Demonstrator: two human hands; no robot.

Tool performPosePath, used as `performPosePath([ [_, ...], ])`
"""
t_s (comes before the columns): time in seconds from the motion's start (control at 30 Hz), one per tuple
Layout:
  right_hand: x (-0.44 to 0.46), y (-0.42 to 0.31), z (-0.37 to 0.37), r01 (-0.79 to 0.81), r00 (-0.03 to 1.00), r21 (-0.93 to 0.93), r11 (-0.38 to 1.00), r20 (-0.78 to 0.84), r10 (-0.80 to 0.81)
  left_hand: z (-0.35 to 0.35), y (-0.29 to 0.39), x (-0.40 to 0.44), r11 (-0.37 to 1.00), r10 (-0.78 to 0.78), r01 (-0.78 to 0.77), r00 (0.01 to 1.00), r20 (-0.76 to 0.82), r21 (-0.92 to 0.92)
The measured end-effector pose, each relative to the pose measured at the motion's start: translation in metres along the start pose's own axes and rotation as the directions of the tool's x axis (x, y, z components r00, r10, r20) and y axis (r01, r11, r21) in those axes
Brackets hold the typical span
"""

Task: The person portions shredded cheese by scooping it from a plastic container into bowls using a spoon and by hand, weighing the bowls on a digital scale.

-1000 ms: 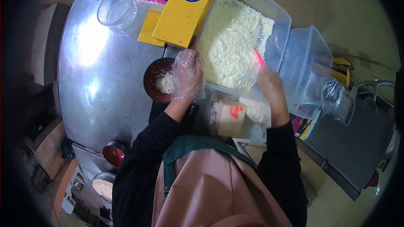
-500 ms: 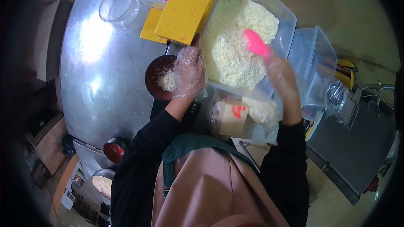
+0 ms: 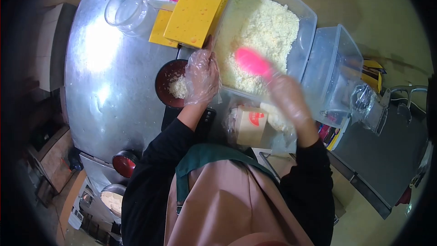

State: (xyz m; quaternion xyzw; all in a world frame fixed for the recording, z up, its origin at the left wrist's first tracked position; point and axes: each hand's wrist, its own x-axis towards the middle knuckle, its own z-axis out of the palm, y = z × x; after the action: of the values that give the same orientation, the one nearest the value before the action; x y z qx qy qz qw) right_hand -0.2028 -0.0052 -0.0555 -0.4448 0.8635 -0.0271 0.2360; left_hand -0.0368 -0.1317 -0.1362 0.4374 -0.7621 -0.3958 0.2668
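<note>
My right hand [image 3: 291, 99], in a clear plastic glove, is closed around a pink scoop [image 3: 251, 62]. The scoop's head is over the grated cheese-like white crumbs [image 3: 268, 27] in a large clear plastic tub [image 3: 311, 36]; motion blurs it. My left hand [image 3: 202, 76], gloved too, is at the tub's near left corner, its fingers closed along the side and partly hidden. Beside that hand, a dark bowl with a red-brown inside [image 3: 165, 76] holds a small heap of the white crumbs [image 3: 178, 86]. The bowl stands on a black kitchen scale [image 3: 170, 117].
Yellow boxes [image 3: 193, 13] and a clear round jar [image 3: 125, 11] stand at the upper left. An empty-looking clear tub [image 3: 325, 68] is at right. Near me lie a wrapped block [image 3: 250, 125] and a plastic bag [image 3: 282, 132]. Stacked bowls [image 3: 124, 164] sit lower left.
My right hand has swung left and slightly nearer with the pink scoop, across the tub. My left hand stays beside the bowl.
</note>
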Motion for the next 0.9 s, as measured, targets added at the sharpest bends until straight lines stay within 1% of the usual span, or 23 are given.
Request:
performPosePath([
  [0.03,-0.005,-0.004,0.021,0.177,0.984,-0.036,0.984,-0.003,-0.177,0.0,0.0,0.001,1.0,0.014,-0.014,1.0,-0.018,0.005],
  [0.07,-0.007,-0.006,0.034,0.349,0.937,-0.068,0.934,0.002,-0.35,-0.001,0.0,0.001,1.0,0.027,-0.027,0.999,-0.035,0.015],
  [0.1,0.002,-0.003,0.034,0.35,0.936,-0.063,0.935,-0.004,-0.351,-0.002,0.0,0.001,0.999,0.032,-0.031,0.999,-0.035,0.021],
  [0.13,0.02,0.006,0.031,0.2,0.98,-0.032,0.979,-0.02,-0.2,-0.002,0.0,0.001,0.998,0.02,-0.019,1.0,-0.014,0.056],
  [0.17,0.032,0.014,0.027,0.042,0.999,0.001,0.999,-0.03,-0.042,-0.003,0.0,0.0,0.996,0.007,-0.008,1.0,0.008,0.089],
  [0.2,0.036,0.025,0.02,0.04,0.999,0.005,0.999,-0.033,-0.04,-0.003,0.0,0.0,0.996,0.012,-0.012,1.0,0.01,0.091],
  [0.27,0.04,0.049,-0.001,-0.014,0.995,-0.254,0.967,-0.101,-0.012,0.0,-0.002,0.0,1.0,-0.016,0.016,1.0,0.009,0.002],
  [0.3,0.027,0.064,0.007,-0.016,0.996,-0.26,0.965,-0.094,-0.009,0.002,-0.003,-0.001,1.0,-0.023,0.023,1.0,0.013,-0.004],
  [0.33,0.007,0.082,0.027,0.087,0.994,-0.606,0.791,0.006,-0.105,0.003,-0.004,0.0,1.0,-0.016,0.016,1.0,0.0,-0.011],
  [0.37,-0.003,0.096,0.045,0.196,0.978,-0.849,0.491,0.134,-0.159,0.004,-0.005,0.0,1.0,-0.006,0.006,1.0,-0.015,-0.018],
  [0.4,0.002,0.105,0.058,0.461,0.883,-0.64,0.615,0.401,-0.244,0.004,-0.005,0.0,1.0,-0.01,0.01,1.0,-0.017,-0.022],
  [0.43,0.009,0.108,0.064,0.646,0.708,-0.341,0.683,0.603,-0.368,0.004,-0.004,0.001,1.0,0.0,0.0,1.0,-0.017,-0.002],
  [0.47,0.012,0.109,0.072,0.649,0.706,-0.341,0.68,0.605,-0.369,0.003,-0.004,0.0,1.0,0.009,-0.009,1.0,-0.012,0.02],
  [0.5,0.015,0.102,0.078,0.508,0.773,-0.104,0.855,0.493,-0.399,0.002,-0.002,0.0,1.0,0.008,-0.008,1.0,-0.016,0.021],
  [0.53,0.02,0.097,0.082,0.346,0.841,0.171,0.923,0.379,-0.386,0.001,0.0,-0.001,1.0,0.001,-0.001,1.0,0.0,0.023],
  [0.57,0.028,0.094,0.082,0.355,0.839,0.174,0.918,0.374,-0.396,0.0,0.0,0.001,1.0,-0.002,0.002,1.0,0.015,0.027],
  [0.67,0.049,0.086,0.074,0.245,0.909,0.08,0.966,0.327,-0.258,-0.001,-0.002,0.001,0.999,0.037,-0.037,0.999,-0.007,0.032],
  [0.77,0.073,0.076,0.051,0.124,0.957,-0.016,0.992,0.267,-0.115,0.0,-0.003,0.001,0.999,0.022,-0.022,1.0,0.001,0.036],
  [0.83,0.073,0.069,0.036,0.028,0.975,-0.074,0.997,0.222,-0.011,0.001,-0.005,-0.004,1.0,0.021,-0.021,1.0,0.01,0.019],
  [0.87,0.07,0.066,0.024,0.03,0.978,-0.076,0.997,0.21,-0.014,0.001,-0.006,0.0,1.0,0.028,-0.028,1.0,0.0,-0.002],
  [0.9,0.057,0.063,0.013,0.001,0.985,-0.119,0.993,0.169,0.019,0.0,-0.003,0.0,1.0,0.027,-0.027,1.0,-0.003,-0.003],
])
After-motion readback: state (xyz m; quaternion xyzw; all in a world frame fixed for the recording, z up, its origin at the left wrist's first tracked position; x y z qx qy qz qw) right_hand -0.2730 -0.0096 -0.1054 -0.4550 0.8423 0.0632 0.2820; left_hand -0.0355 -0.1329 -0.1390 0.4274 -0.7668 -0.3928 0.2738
